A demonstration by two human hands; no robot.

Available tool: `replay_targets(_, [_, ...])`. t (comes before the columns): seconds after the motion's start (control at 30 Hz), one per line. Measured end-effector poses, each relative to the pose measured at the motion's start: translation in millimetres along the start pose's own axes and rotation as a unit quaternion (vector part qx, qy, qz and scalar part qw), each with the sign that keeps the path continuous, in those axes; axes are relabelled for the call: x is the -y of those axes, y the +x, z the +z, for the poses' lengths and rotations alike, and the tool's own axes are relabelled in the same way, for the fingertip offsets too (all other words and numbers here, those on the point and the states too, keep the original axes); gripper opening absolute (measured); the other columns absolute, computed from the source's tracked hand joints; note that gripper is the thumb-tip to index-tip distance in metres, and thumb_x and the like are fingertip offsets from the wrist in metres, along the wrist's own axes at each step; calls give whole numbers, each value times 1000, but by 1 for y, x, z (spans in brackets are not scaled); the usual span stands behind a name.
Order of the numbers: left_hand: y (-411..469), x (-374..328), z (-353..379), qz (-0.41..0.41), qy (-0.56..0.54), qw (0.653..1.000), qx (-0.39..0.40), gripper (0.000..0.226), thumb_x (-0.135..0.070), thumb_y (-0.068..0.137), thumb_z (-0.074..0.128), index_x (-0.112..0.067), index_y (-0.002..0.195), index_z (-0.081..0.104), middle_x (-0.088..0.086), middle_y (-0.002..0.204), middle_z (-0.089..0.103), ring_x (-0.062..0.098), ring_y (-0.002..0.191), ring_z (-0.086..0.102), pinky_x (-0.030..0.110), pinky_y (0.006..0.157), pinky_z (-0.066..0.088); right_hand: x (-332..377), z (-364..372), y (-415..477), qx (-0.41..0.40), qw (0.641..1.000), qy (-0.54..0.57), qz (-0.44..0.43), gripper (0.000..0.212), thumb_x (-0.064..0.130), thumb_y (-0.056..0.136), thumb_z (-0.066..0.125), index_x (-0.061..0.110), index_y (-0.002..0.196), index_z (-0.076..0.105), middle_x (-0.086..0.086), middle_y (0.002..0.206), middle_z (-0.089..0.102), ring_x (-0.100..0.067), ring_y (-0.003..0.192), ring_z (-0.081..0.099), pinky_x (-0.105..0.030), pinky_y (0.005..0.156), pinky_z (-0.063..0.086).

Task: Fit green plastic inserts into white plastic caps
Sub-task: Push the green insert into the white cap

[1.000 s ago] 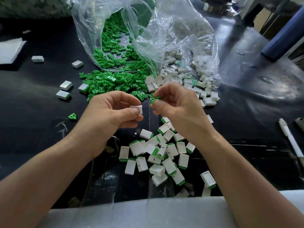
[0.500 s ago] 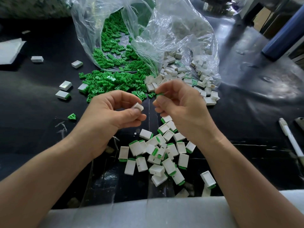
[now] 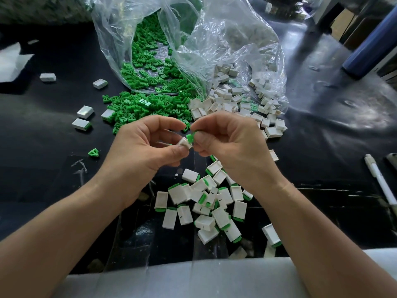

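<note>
My left hand (image 3: 146, 151) clamps its grip on a white cap (image 3: 184, 144). My right hand (image 3: 227, 145) pinches a green insert (image 3: 190, 138), its edge touching the cap's mouth. The table (image 3: 53, 134) stretches left of both, with 1 stray green piece (image 3: 93, 152) on it.

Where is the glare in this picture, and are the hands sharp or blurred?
Head view: glare on the black table at the right and on the clear bag; the left hand and right hand are sharp, the white cap and green insert they pinch readable; the wide lens bends the edges.
</note>
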State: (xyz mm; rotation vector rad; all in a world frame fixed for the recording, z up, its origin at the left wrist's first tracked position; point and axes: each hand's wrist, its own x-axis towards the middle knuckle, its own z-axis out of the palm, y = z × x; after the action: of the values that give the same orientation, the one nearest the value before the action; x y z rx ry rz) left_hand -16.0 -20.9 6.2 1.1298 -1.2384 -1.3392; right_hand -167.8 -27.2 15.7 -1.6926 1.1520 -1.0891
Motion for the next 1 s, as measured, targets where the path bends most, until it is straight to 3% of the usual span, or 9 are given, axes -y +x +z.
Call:
replay_targets(0.27, [-1,-1,-1,18,29,999,-3,31,-17,53,71,-21,84,66,-3,66,69,8,58,64,16,50,51,-4,-3,-1,23,999,-49,7,26,5,83,64,30,77,61,-1,69,66,-17,67,64,-36,70,56])
replay_targets(0.4, [-1,-2,-1,24,39,999,-1,32,-20,53,72,-22,85,66,-3,67,70,9,59,64,15,49,49,-4,-4,0,50,996,-63,43,18,12,87,60,27,79,60,2,69,64,-11,63,63,-31,66,55])
replay_targets(0.63, [-3,0,-2,17,51,999,4,34,-18,52,72,-24,86,67,1,68,71,14,60,67,18,51,52,1,-6,0,102,973,-205,30,21,22,91,54,22,70,53,-7,67,59,-14,60,47,-28,56,37])
replay_targets(0.77, [-5,-2,-3,19,58,998,13,40,-17,51,72,-24,90,66,3,65,70,15,58,67,18,51,51,4,-6,-2,136,962,-236,12,20,17,91,53,19,72,50,8,57,44,-7,54,41,-20,52,30])
replay_targets(1.0, [-6,-2,-6,52,131,990,29,51,5,63,76,-33,94,61,-4,61,69,7,52,63,18,52,52,6,-2,-4,166,934,-314,-44,17,12,92,50,18,76,45,14,62,36,-13,66,35,-28,63,25])
